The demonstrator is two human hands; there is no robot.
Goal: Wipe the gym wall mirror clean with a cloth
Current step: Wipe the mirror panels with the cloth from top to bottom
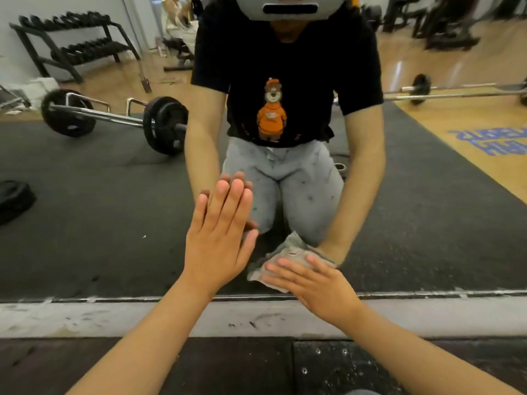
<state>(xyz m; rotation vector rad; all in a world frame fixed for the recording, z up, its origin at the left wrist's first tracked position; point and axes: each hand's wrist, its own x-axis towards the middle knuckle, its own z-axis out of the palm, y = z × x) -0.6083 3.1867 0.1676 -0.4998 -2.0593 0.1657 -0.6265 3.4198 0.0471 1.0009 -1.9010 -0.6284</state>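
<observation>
Head view
Mirror (114, 212): wall-mounted; its lower edge is met by a scuffed grey ledge (114, 316).
Cloth (256, 273): grey, crumpled, held flat against the glass just above the lower edge, right of centre.
Right hand (313, 285): laid over the cloth with fingers straight and spread, pressing it to the mirror; nothing is gripped.
Left hand (219, 238): placed flat on the bare glass, fingers straight and together, just left of the cloth.
Reflected items: kneeling person in black T-shirt (285, 67), barbell (114, 118), dumbbell rack (71, 44).
Floor: covered by black rubber mat (228, 366).
</observation>
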